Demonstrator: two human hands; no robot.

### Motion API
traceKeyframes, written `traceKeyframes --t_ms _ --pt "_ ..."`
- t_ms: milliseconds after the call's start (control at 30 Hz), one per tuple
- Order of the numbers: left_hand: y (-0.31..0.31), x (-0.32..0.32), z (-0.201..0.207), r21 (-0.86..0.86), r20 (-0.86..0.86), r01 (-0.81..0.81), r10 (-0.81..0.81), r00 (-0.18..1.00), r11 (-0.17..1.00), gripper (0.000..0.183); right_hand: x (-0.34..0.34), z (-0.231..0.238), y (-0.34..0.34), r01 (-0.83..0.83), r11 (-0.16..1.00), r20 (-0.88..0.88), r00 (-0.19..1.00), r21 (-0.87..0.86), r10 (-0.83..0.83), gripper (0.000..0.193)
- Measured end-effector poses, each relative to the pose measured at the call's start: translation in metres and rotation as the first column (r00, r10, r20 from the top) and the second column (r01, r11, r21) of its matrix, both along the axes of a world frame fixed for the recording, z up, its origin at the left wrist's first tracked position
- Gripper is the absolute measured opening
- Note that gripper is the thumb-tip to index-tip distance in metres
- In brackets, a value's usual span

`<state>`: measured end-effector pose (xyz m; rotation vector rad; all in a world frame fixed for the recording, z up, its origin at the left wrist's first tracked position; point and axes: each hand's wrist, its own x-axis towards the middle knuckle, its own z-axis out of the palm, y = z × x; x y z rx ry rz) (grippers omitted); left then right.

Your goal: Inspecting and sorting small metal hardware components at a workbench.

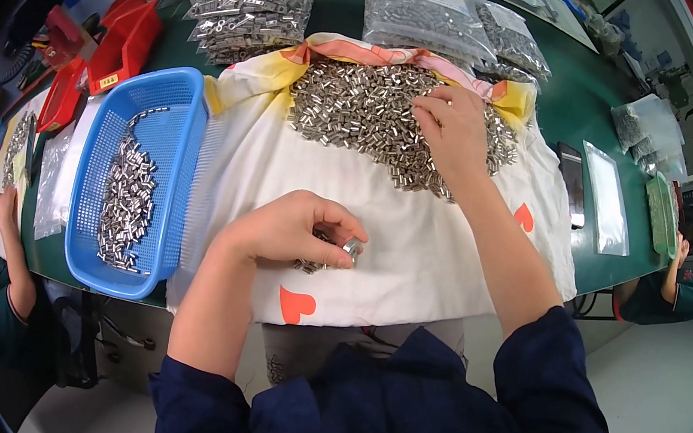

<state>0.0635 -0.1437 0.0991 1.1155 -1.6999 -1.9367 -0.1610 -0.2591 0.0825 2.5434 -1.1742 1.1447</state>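
A large heap of small silvery metal sleeves (364, 106) lies on a white cloth (242, 147) with red hearts and a yellow-pink edge. My right hand (457, 139) is over the heap's right part, thumb and fingers drawn together at its surface; anything between the fingertips is too small to make out. Closer to me, my left hand (298, 226) curls low over the cloth. Its thumb and forefinger close on a shiny round metal piece (351, 248). Several loose sleeves lie beneath that palm, partly hidden by it.
At left stands a blue plastic basket (173, 186) with many metal sleeves inside. Bulging clear bags of metal parts (256, 2) line the far side. Red bins (125, 46) stand far left. A phone (571, 183) and flat plastic bag (607, 197) lie right. Co-workers sit at both sides.
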Motion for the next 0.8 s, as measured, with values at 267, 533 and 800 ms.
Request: traceKeyframes --t_ms 267,533,800 --pt "-0.016 0.010 -0.032 0.096 -0.366 -0.493 0.491 0.790 0.865 0.036 0.049 0.010 0.066 -0.413 0.617 0.574 0.815 0.670 -0.077 0.010" --pt "-0.023 0.011 -0.032 0.073 -0.339 -0.529 0.520 0.784 0.845 0.038 0.055 -0.008 0.066 -0.517 0.552 0.619 0.786 0.654 0.002 0.009" --pt "-0.021 0.009 -0.038 0.084 -0.303 -0.532 0.531 0.792 0.842 0.037 0.058 -0.003 0.074 -0.349 0.857 0.418 0.891 0.378 0.179 0.010"
